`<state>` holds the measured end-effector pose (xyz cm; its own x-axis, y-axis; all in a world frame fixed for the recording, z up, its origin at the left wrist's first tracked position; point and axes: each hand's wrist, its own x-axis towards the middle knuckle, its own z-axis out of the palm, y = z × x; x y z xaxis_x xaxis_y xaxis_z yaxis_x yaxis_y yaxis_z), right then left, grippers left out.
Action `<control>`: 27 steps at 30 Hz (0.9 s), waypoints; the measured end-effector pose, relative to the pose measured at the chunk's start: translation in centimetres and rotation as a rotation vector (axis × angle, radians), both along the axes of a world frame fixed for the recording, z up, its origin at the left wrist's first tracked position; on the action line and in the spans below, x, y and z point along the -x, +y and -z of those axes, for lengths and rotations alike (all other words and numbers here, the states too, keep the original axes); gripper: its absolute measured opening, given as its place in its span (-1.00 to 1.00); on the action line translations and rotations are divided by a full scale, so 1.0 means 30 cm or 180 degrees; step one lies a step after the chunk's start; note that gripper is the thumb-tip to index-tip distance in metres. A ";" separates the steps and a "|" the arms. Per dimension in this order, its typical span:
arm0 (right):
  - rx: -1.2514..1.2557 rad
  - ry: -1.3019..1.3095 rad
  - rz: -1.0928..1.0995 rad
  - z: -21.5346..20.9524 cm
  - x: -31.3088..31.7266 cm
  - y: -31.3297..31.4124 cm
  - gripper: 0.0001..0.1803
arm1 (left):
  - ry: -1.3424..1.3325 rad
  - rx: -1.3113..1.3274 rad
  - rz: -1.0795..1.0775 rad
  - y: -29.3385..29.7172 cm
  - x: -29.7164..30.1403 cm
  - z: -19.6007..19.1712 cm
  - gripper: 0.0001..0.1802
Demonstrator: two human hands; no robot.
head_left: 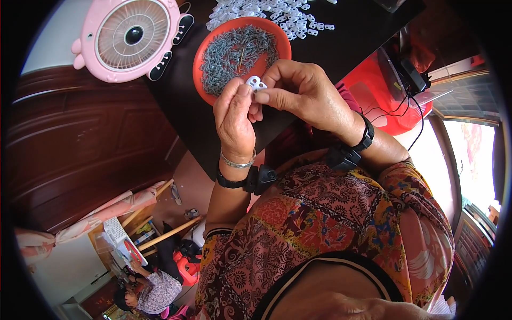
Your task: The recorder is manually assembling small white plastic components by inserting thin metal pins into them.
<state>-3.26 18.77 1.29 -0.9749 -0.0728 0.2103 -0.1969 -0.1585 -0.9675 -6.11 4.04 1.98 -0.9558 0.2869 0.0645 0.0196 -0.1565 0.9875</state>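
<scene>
A small white plastic piece (255,82) with rounded holes is held up between my two hands, over the near edge of an orange-red bowl (285,47). My left hand (234,120) pinches it from the left between thumb and fingers. From the right, my right hand (312,96) closes thumb and forefinger on its right edge. Whether a smaller part sits in the right fingertips is hidden. Many thin grey screw-like pieces (217,60) fill the bowl, with a brownish thin stick (241,57) among them.
Loose white plastic pieces (290,20) lie heaped behind the bowl on the dark table (352,40). At the left stands a pink fan (93,50). A red plastic container (373,101) and black cables are right of the table. Another person (157,290) sits at lower left.
</scene>
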 end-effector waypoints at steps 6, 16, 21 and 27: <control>-0.0496 0.0094 0.0191 -0.015 -0.001 0.017 -0.77 | -0.0138 0.0024 0.0095 -0.002 0.004 -0.012 -0.72; -0.0791 0.0572 0.0376 -0.016 -0.001 0.026 -0.67 | -0.0163 0.0077 0.0417 -0.011 0.009 -0.008 -0.69; -0.0584 0.0514 0.0089 -0.017 -0.001 0.039 -0.68 | -0.0109 0.0184 0.0736 -0.022 0.015 -0.006 -0.67; -0.0745 0.0539 -0.0022 -0.021 -0.003 0.052 -0.72 | -0.0049 0.0152 0.0970 -0.031 0.020 -0.003 -0.68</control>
